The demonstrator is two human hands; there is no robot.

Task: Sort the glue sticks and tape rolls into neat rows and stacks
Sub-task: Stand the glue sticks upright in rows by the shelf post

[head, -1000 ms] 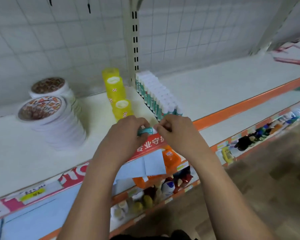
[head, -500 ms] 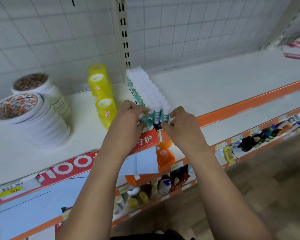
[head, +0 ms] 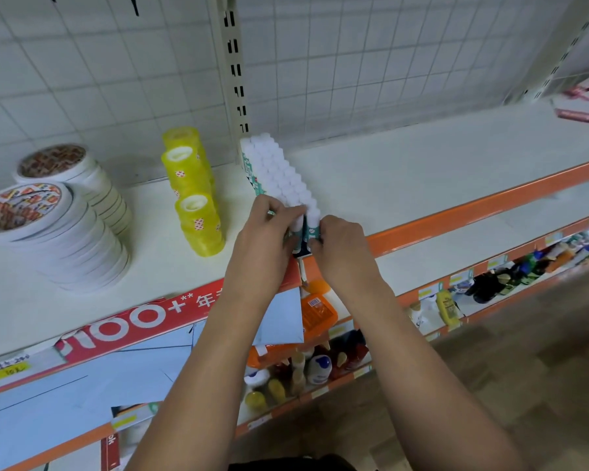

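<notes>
On the shelf (head: 422, 171), both the left hand (head: 269, 239) and the right hand (head: 340, 246) curl their fingers round the front of the glue sticks (head: 279, 171), which stand in rows. Yellow tape rolls (head: 194, 198) and white tape stacks (head: 65, 232) stand to the left.

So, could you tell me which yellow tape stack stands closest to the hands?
The front stack, just left of the left hand; the middle stack and back stack stand behind it, farther from both hands.
</notes>
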